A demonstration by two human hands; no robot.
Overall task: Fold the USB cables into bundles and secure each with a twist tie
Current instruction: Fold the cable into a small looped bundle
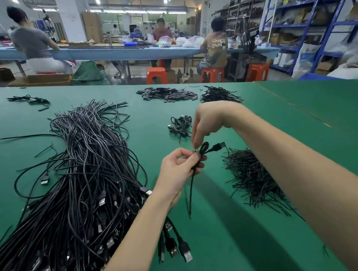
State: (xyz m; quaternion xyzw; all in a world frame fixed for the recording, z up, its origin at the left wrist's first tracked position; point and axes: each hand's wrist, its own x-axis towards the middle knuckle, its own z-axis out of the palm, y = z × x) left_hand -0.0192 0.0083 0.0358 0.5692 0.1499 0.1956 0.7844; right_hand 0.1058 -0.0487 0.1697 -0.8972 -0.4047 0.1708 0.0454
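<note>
Left hand (181,166) grips a folded thin black USB cable (198,161) above the green table (232,236); right hand (202,125) pinches its tie. Few finished bundles (180,125); large untied heap (82,183) remains.

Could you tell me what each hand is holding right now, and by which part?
The left hand grips a folded USB cable around its gathered middle. The right hand pinches a thin strand at the top of that bundle, likely a twist tie, too small to confirm.
</note>
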